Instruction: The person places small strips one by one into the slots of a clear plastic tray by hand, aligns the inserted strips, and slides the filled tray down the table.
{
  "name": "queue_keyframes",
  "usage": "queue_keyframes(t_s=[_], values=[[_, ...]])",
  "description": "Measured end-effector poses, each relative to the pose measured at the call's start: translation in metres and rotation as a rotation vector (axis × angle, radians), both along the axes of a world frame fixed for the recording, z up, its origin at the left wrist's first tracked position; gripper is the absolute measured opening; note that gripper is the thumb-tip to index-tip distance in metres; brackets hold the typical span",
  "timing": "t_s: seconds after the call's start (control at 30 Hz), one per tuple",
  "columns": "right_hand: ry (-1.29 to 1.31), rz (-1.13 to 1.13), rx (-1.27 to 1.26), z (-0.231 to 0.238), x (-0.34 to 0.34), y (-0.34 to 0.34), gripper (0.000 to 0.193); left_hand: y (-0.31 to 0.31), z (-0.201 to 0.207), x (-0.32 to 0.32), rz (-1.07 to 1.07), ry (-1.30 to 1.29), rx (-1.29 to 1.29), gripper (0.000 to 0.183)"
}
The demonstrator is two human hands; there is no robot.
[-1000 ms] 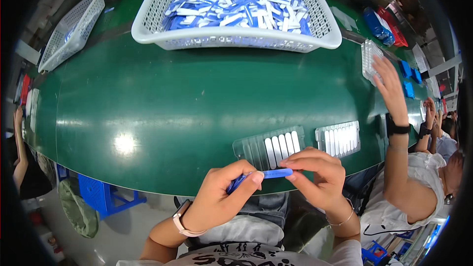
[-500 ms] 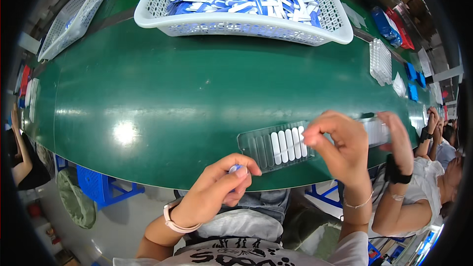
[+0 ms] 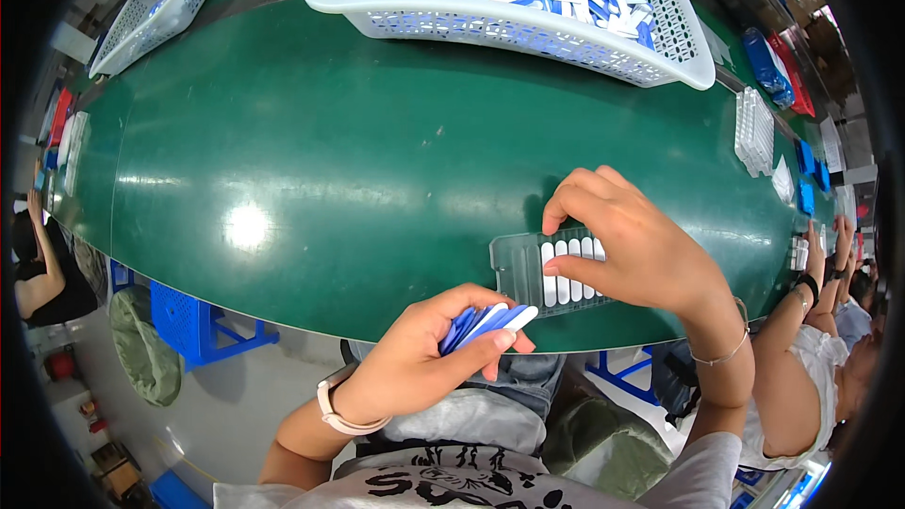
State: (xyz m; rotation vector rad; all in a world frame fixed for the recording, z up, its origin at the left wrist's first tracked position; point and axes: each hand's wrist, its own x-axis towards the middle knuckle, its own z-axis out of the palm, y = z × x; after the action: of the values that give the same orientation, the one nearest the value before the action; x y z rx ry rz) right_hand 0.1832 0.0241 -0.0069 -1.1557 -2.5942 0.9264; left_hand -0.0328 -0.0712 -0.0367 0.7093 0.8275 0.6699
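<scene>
My left hand is closed around a fanned bundle of small flat blue and white strips with rounded ends, shaped like mini nail files. It hovers at the table's near edge, just left of a clear plastic tray. In that tray several white strips lie side by side, and its left end holds none. My right hand is over the tray with thumb and forefinger apart, nothing visible between them. The thumb tip is at the leftmost white strip; the forefinger is by the far rim. My hand hides the tray's right part.
A white perforated basket heaped with blue and white strips stands at the far side of the green table. Another basket is far left. Stacked clear trays stand at the right, near a co-worker's arm.
My right hand has come lower and opened from a pinch on a thin strip. The bundle in my left hand is now turned into sight. The co-worker's hand has moved away right.
</scene>
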Motion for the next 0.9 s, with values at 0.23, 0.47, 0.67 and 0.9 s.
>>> queue_keyframes(t_s=[0.23,0.47,0.67,0.9], values=[[0.373,-0.202,-0.229,0.009,-0.011,-0.045,0.018,-0.003,-0.008,0.003,0.041,0.081,0.141,0.015],[0.384,-0.037,0.410,-0.009,0.000,-0.076,0.016,0.000,-0.006,0.000,0.052,-0.205,-0.170,0.014],[0.166,0.231,0.920,-0.010,0.006,-0.092,0.009,0.003,-0.005,0.001,0.160,-0.220,-0.195,0.013],[0.215,0.205,0.842,-0.013,0.000,-0.087,0.014,0.000,-0.008,0.003,0.144,-0.186,0.023,0.012]])
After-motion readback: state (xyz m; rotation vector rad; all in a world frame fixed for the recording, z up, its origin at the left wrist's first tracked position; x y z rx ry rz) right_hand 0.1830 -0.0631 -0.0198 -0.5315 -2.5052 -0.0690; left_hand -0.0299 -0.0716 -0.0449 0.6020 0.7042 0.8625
